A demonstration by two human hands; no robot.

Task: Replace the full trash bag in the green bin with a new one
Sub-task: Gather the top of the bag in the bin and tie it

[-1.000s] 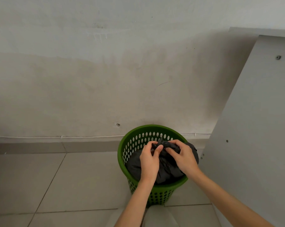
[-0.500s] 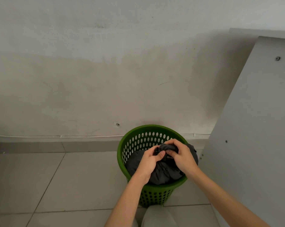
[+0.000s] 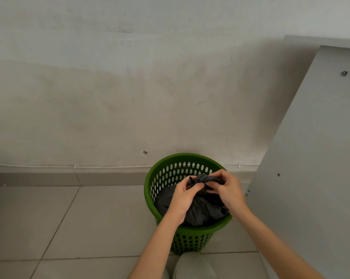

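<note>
A green perforated bin (image 3: pixel 171 175) stands on the tiled floor against the wall. Inside it sits a full dark grey trash bag (image 3: pixel 202 210), its top gathered into a twisted bunch above the rim. My left hand (image 3: pixel 183 197) pinches that bunch from the left, fingers curled on the plastic. My right hand (image 3: pixel 227 188) grips the same bunch from the right, thumb and fingers closed round it. Both hands meet over the middle of the bin. No new bag is in view.
A pale grey board (image 3: pixel 310 158) leans close to the bin's right side. A white cable (image 3: pixel 69 166) runs along the wall above the skirting. Grey floor tiles (image 3: pixel 69 218) stretch to the left. A pale rounded shape (image 3: pixel 194 266) shows at the bottom edge.
Both hands have worked the gathered bag top closer together and slightly higher. The left hand turned from lying over the bag to pinching the bunch beside the right hand.
</note>
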